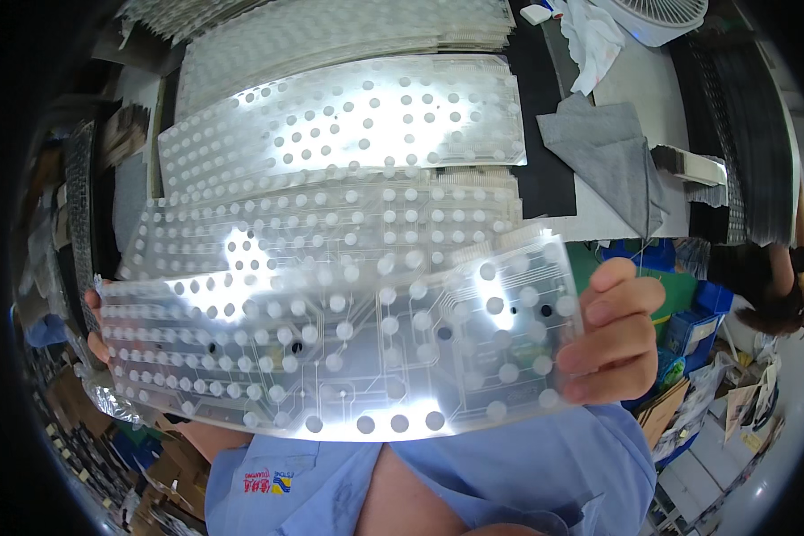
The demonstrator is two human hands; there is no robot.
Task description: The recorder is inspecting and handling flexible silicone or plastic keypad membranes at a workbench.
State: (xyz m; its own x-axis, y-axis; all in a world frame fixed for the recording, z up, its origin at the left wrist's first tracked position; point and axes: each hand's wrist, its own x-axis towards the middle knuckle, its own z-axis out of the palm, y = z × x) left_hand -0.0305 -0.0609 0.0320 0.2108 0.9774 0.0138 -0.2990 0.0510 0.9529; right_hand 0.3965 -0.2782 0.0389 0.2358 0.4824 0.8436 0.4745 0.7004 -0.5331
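The right hand (612,335) has its grip clenched on the right end of a clear keyboard membrane sheet (348,348), fingers curled over the front face at the edge, thumb hidden behind. The left hand (96,326) grasps the opposite end; only a few fingertips show past the sheet's left border, the rest lies behind the film. Held between the two hands, the membrane sheet hangs flat and close before the camera, above the person's blue shirt (473,473), tilted slightly with its right end higher. It is transparent, dotted with rows of round contact spots and fine printed traces, and glare washes out its lower middle.

Beyond it on the worktop (634,89) lie stacks of similar membrane sheets (348,125), one stack behind another, overlapping. To their right a black mat (545,170) runs along the stacks, and beside it lies a folded grey cloth (612,156). Further back sit a white rag (594,36) and a white fan (657,13). At the far right another person's arm (791,268) is in view.
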